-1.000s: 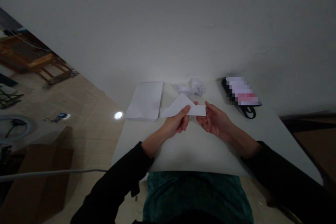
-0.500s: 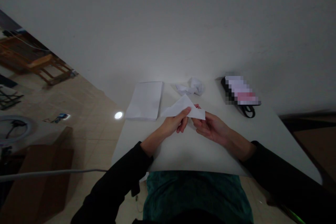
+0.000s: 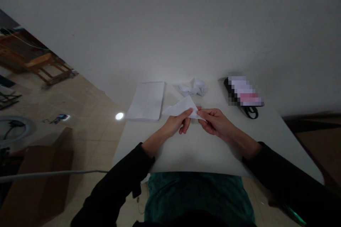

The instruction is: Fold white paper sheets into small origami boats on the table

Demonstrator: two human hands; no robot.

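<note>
A folded white sheet of paper (image 3: 183,105) with a pointed top is held just above the white table (image 3: 183,152). My left hand (image 3: 177,122) pinches it near the middle, thumb on top and fingers curled beneath. On the paper's right end, my right hand (image 3: 214,120) is closed, its thumb pressing from above. The fingertips of both hands are close together. Part of the paper's lower edge is hidden by the thumbs. Behind it lie crumpled or folded white papers (image 3: 198,87).
A stack of white paper (image 3: 147,101) lies at the table's left. At the back right is a dark case (image 3: 233,92) with a loop strap (image 3: 252,111) and a blurred-out face. The wall (image 3: 170,28) rises directly behind the table. A cardboard box (image 3: 42,177) stands on the floor at left.
My right thumb has come down over the paper's right end, and that end now looks folded or covered. My left hand keeps its hold almost unmoved.
</note>
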